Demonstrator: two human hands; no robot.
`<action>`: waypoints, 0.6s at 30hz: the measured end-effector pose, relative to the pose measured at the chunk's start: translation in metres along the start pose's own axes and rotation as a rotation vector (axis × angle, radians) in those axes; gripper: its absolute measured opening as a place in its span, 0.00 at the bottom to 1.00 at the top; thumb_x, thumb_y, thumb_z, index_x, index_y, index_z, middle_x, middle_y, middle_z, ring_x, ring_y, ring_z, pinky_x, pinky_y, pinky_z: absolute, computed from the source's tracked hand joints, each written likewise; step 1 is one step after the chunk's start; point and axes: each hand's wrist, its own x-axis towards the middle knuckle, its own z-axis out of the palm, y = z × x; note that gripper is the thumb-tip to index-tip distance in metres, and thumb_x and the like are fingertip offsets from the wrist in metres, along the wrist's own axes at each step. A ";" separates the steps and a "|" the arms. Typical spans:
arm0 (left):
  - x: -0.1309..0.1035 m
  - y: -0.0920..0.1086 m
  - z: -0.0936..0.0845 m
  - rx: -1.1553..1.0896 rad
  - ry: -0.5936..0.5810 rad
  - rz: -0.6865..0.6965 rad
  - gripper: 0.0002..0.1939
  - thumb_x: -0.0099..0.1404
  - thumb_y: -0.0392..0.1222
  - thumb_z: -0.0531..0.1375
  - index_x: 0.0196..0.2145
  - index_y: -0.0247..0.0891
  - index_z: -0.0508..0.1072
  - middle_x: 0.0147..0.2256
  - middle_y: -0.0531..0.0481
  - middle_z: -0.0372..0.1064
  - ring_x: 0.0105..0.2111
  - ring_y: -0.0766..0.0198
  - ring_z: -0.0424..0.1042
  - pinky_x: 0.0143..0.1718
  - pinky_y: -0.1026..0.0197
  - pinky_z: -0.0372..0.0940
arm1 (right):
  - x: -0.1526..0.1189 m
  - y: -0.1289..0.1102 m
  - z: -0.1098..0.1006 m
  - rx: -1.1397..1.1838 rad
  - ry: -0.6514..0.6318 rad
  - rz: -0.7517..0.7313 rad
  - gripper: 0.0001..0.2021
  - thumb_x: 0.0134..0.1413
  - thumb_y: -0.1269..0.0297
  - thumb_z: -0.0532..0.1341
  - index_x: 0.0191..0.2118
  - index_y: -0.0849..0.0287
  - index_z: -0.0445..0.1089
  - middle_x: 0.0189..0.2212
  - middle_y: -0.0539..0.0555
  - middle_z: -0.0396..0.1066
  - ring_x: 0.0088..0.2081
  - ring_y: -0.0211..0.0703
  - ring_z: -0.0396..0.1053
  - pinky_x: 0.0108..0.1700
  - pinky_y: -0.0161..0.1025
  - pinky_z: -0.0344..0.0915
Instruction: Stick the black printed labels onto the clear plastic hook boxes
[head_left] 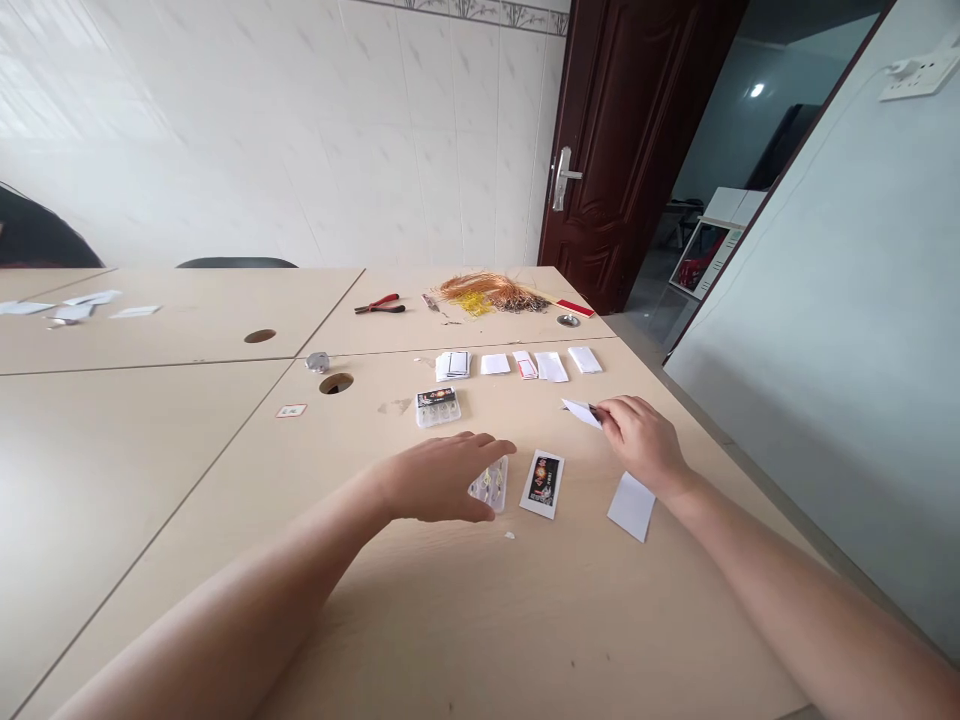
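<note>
My left hand (pixel 450 478) reaches over a small clear plastic box (pixel 491 485), thumb and fingers apart around it; whether they touch it is unclear. My right hand (pixel 641 435) pinches a white card (pixel 582 412) with something dark at its edge, a little above the table. Between my hands lies a white card with a black printed label (pixel 543 482). A blank white card (pixel 632 506) rests below my right hand. Behind my left hand is a second clear box (pixel 438 407), with a black label inside its lid.
Stacks of white cards (pixel 453 366) line the table's middle. Farther back are red-handled pliers (pixel 380 304), copper-coloured wire strands (pixel 487 288) and yellow pieces (pixel 474 304). A cable hole (pixel 336 384) and a metallic round object (pixel 317 362) are on the left.
</note>
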 end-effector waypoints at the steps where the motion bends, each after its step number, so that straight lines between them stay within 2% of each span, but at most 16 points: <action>1: 0.000 0.001 0.000 0.002 0.000 -0.001 0.38 0.63 0.49 0.62 0.68 0.43 0.59 0.64 0.40 0.65 0.61 0.42 0.65 0.58 0.46 0.62 | 0.000 0.000 0.000 -0.005 0.001 0.003 0.09 0.68 0.60 0.61 0.48 0.58 0.73 0.48 0.56 0.74 0.46 0.45 0.74 0.49 0.48 0.74; 13: -0.001 0.004 0.002 -0.031 0.010 0.004 0.35 0.60 0.45 0.64 0.65 0.42 0.65 0.58 0.39 0.70 0.58 0.40 0.68 0.58 0.43 0.61 | -0.008 -0.001 0.001 -0.026 0.065 -0.048 0.10 0.68 0.60 0.62 0.48 0.60 0.72 0.45 0.55 0.75 0.41 0.42 0.75 0.43 0.45 0.75; 16: 0.000 0.002 0.004 -0.108 0.034 0.022 0.36 0.58 0.48 0.67 0.63 0.41 0.67 0.60 0.38 0.69 0.61 0.38 0.65 0.59 0.43 0.60 | -0.009 -0.001 0.002 -0.006 0.127 -0.110 0.09 0.68 0.61 0.61 0.48 0.59 0.73 0.44 0.55 0.75 0.41 0.42 0.75 0.43 0.44 0.75; 18: 0.002 0.004 0.006 -0.185 0.091 0.029 0.39 0.58 0.53 0.67 0.64 0.41 0.64 0.62 0.36 0.66 0.63 0.37 0.62 0.61 0.42 0.58 | -0.010 -0.001 0.002 0.012 0.187 -0.158 0.09 0.68 0.61 0.61 0.47 0.59 0.73 0.44 0.54 0.75 0.40 0.41 0.75 0.43 0.43 0.75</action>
